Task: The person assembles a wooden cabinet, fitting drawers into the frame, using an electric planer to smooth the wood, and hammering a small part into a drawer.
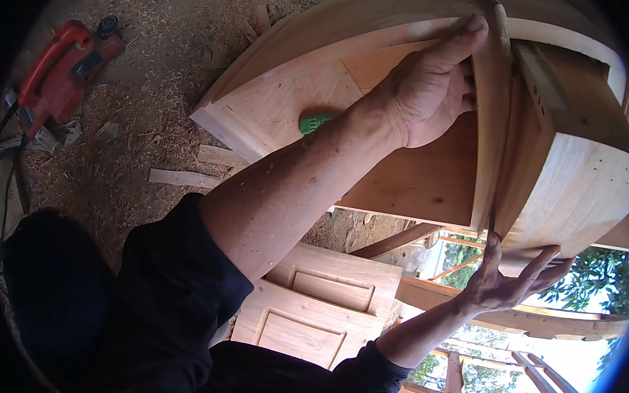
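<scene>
My left hand (434, 89) reaches into the cabinet opening, with its fingers curled behind a wooden upright (490, 127) and its thumb along the edge. Beside that upright, a pale wooden drawer (578, 189) sits in the large unfinished wooden cabinet (278, 73) and juts out from it. Lower down, my right hand (506, 281) supports the drawer's lower edge, its thumb near the seam by the upright and its fingers spread against the underside. The fingertips of my left hand are partly hidden by the upright.
A red power planer (61, 76) with a black cord lies on the shavings-covered ground at left. Something green and rounded (313, 122) rests inside the cabinet. Panelled wooden doors (307, 331) lie below my left forearm. Curved timber frames (454, 375) stand at lower right, near foliage.
</scene>
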The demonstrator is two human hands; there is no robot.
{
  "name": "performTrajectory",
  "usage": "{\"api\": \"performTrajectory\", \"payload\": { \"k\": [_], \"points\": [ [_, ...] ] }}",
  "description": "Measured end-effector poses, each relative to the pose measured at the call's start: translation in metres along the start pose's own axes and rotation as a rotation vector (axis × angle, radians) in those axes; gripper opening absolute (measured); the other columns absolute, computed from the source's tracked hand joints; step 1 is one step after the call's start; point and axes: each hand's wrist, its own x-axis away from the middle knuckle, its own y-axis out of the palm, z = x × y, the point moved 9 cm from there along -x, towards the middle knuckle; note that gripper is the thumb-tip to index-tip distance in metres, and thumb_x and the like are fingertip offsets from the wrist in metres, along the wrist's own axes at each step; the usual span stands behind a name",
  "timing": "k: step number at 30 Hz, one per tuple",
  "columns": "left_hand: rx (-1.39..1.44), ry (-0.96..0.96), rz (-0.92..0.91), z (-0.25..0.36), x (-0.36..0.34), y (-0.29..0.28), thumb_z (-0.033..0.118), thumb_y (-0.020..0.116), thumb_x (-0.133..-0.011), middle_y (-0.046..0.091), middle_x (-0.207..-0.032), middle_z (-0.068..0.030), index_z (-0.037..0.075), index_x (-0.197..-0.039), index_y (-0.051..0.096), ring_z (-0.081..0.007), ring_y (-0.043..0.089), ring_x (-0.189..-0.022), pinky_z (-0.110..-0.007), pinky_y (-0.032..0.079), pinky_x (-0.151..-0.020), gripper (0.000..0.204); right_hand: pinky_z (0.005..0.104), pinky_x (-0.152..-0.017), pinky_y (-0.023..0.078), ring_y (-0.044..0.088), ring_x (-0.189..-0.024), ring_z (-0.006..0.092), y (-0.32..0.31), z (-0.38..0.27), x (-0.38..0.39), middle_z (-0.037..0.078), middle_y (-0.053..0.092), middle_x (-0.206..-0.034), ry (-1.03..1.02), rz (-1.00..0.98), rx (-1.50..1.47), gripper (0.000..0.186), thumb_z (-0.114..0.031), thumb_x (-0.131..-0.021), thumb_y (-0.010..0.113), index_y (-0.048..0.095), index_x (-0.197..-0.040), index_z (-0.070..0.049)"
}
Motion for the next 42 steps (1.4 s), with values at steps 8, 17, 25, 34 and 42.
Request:
{"api": "performTrajectory", "payload": {
  "k": [8,17,25,34,42],
  "points": [
    [-0.485,0.124,0.121,-0.007,0.011,0.009,0.039,0.076,-0.085,0.045,-0.143,-0.0063,0.013,-0.147,0.032,-0.02,0.042,-0.134,-0.042,0.033,-0.112,0.081,0.0595,-0.115,0.028,0.027,-0.145,0.0412,0.057,0.006,-0.009,0.022,0.028,-0.157,0.181,-0.084,-0.053,0.082,-0.052,-0.068,0.084,0.057,-0.139,-0.021],
    [-0.543,0.287,0.367,0.008,0.0,0.031,0.019,0.071,-0.09,0.062,-0.11,-0.0102,-0.003,-0.122,0.052,-0.016,0.06,-0.099,-0.032,0.049,-0.088,0.043,0.0566,-0.118,0.018,0.017,-0.148,0.0437,0.093,-0.005,-0.027,0.024,0.018,-0.16,0.269,-0.166,-0.162,0.073,-0.055,-0.088,0.063,0.044,-0.149,-0.019],
    [-0.551,0.108,0.362,-0.004,0.003,0.022,0.025,0.066,-0.093,0.053,-0.134,-0.0106,0.005,-0.139,0.044,-0.0213,0.049,-0.126,-0.038,0.035,-0.11,0.054,0.0516,-0.119,0.018,0.025,-0.147,0.0397,0.087,0.009,-0.017,0.019,0.027,-0.159,0.368,-0.162,-0.267,0.063,-0.047,-0.082,0.072,0.056,-0.14,-0.029],
    [-0.655,0.142,0.348,-0.02,0.003,0.033,0.025,0.064,-0.095,0.053,-0.139,-0.0085,0.006,-0.14,0.045,-0.0238,0.05,-0.128,-0.045,0.039,-0.111,0.052,0.0502,-0.11,0.032,0.042,-0.135,0.0405,0.023,0.11,0.084,0.025,0.04,-0.148,0.672,0.27,-0.147,0.055,-0.018,-0.081,0.07,0.057,-0.135,-0.011],
    [-0.745,0.166,0.356,-0.012,-0.002,0.027,0.029,0.058,-0.099,0.052,-0.139,-0.0109,0.004,-0.139,0.044,-0.0254,0.05,-0.129,-0.045,0.038,-0.113,0.049,0.0446,-0.106,0.04,0.046,-0.128,0.0403,0.031,0.157,0.19,0.024,0.047,-0.137,1.041,0.333,-0.202,0.049,-0.011,-0.085,0.067,0.056,-0.133,-0.006]
  ]
}}
